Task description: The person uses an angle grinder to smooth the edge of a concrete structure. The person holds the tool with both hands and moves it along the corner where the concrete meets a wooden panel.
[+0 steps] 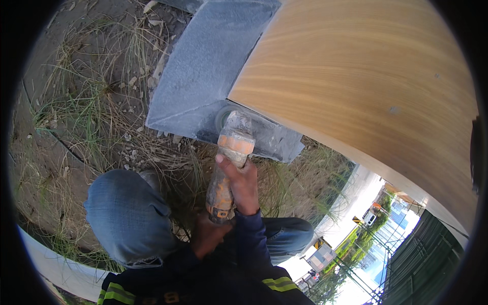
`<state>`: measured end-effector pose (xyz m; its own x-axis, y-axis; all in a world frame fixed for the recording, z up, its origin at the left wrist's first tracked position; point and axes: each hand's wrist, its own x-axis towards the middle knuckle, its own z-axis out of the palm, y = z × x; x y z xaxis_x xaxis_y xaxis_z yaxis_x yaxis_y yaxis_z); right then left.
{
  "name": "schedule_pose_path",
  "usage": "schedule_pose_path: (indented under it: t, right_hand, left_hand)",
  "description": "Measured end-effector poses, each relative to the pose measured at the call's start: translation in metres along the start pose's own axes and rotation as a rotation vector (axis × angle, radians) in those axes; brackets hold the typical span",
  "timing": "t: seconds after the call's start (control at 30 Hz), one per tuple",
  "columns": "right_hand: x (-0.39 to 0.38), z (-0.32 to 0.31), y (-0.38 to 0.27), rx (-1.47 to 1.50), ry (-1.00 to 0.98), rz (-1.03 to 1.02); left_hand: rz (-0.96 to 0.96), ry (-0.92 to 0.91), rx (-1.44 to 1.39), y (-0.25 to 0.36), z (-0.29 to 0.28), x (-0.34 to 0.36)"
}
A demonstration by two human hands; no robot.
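A dusty orange-and-grey angle grinder [237,145] lies lengthwise in front of me, its head away from my body. My right hand [241,185] wraps round its body just behind the head, thumb along the left side. At the tool's rear end, my left hand [209,235] is closed round it, its fingers partly hidden. The round disc [222,118] shows beside the head, over the grey stone slab [203,109]; whether it touches the surface I cannot tell. Pale dust coats the slab, and a joint line runs across its corner.
A large wood-grain panel [356,71] rises from the slab's inner edge on the right. Dry grass [101,91], soil and stone chips border the slab on the left. My bent knee [129,213] is close by at left. Green corrugated fencing [424,259] stands at lower right.
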<state>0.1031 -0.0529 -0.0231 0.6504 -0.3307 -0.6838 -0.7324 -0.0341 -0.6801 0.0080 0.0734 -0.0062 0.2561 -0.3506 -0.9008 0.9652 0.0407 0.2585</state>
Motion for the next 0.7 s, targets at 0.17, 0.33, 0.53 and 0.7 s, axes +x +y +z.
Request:
schedule_pose_path:
  t: [0.17,0.33,0.53,0.7]
  right_hand:
    - [0.002,-0.001,0.002,0.041,0.014,-0.002]
    - [-0.001,0.000,0.002,0.038,0.025,0.002]
    - [0.001,0.000,-0.005,0.044,0.022,0.014]
    - [-0.001,-0.004,-0.001,0.038,0.023,0.005]
  left_hand:
    - [-0.009,-0.033,-0.016,0.007,-0.001,0.002]
    - [-0.074,-0.037,-0.016,0.005,-0.001,0.000]
    - [-0.025,-0.053,0.003,0.008,-0.002,0.001]
    - [-0.068,-0.081,0.018,0.008,-0.003,0.001]
